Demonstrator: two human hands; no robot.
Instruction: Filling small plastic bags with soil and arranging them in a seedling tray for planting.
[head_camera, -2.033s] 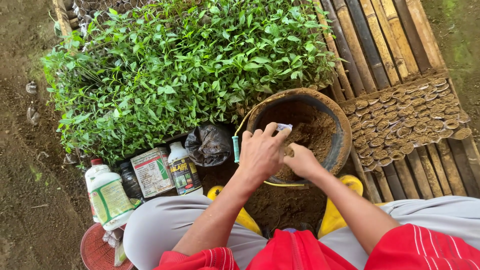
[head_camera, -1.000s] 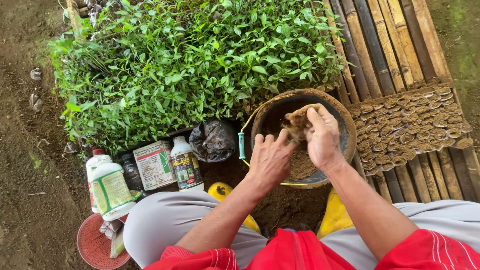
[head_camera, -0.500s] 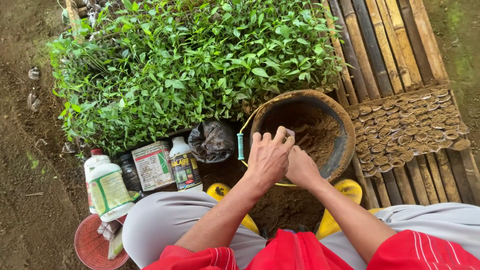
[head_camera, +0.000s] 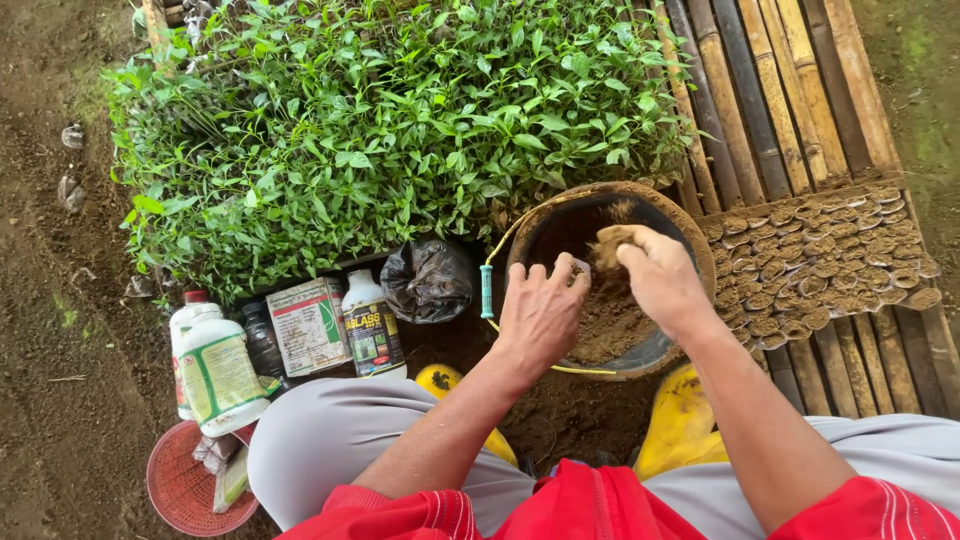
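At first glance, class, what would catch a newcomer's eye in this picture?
The dense green seedlings filling the upper left strike first. Below them, both hands work over a soil bucket: the right hand lifts a clump of soil, the left hand rests at the rim. Rows of small filled pots lie to the right.

My left hand (head_camera: 540, 318) hides whatever small thing its fingers pinch. My right hand (head_camera: 660, 280) covers part of the soil clump (head_camera: 610, 243). My shoulders run off the bottom edge.

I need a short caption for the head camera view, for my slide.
Right hand lifts soil above a bucket; left hand holds a small pot beside seedlings.
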